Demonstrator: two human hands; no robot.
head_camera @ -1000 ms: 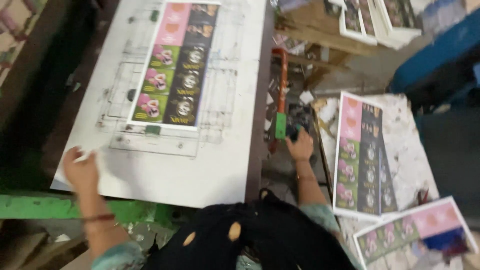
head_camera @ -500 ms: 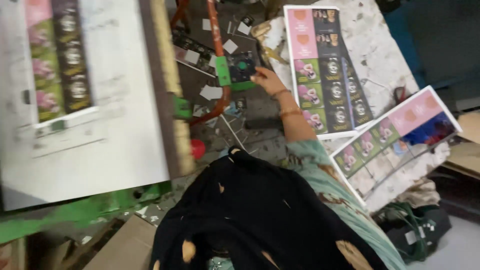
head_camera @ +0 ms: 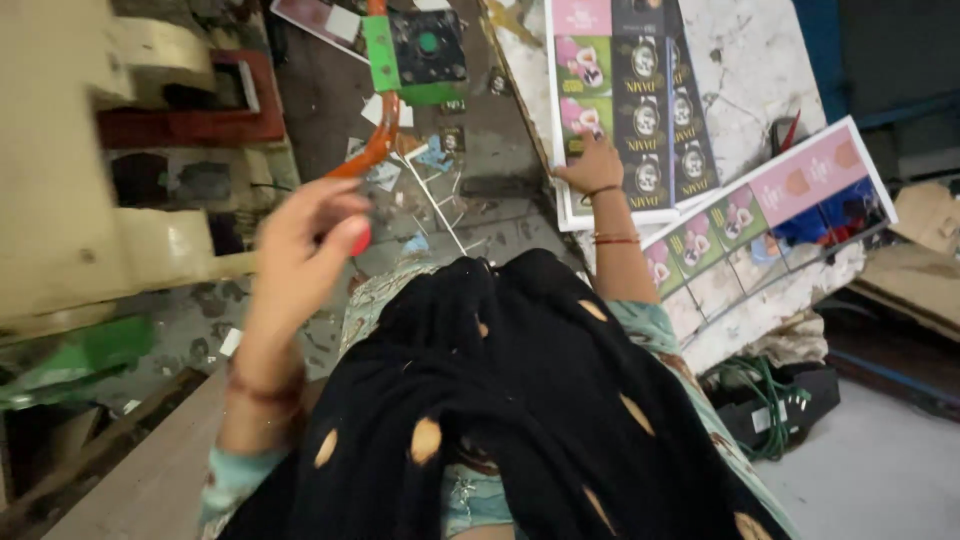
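Head view looks straight down your front, over the black cloth with pale oval spots [head_camera: 500, 400]. Your left hand [head_camera: 310, 240] is raised at the near left, fingers curled loosely around a small red knob [head_camera: 360, 240] at the lower end of an orange lever [head_camera: 375, 130]; the hand is blurred, so you cannot tell how firmly it grips. That lever runs up and away to a green and black control box [head_camera: 420, 45] at the far centre. Your right hand [head_camera: 592, 165] reaches out to the right, fingers spread fairly wide and pressed flat on the near edge of a printed sheet [head_camera: 630, 100] showing rows of pink, green and black panels. This sheet lies on a worn white table [head_camera: 740, 70]. Just to the right and nearer, a second printed sheet [head_camera: 770, 210] rests at a slant, partly over the table's edge. On the far left sits a cream-coloured machine [head_camera: 60, 160], and paper scraps [head_camera: 430, 160] litter the dark floor between the two hands.
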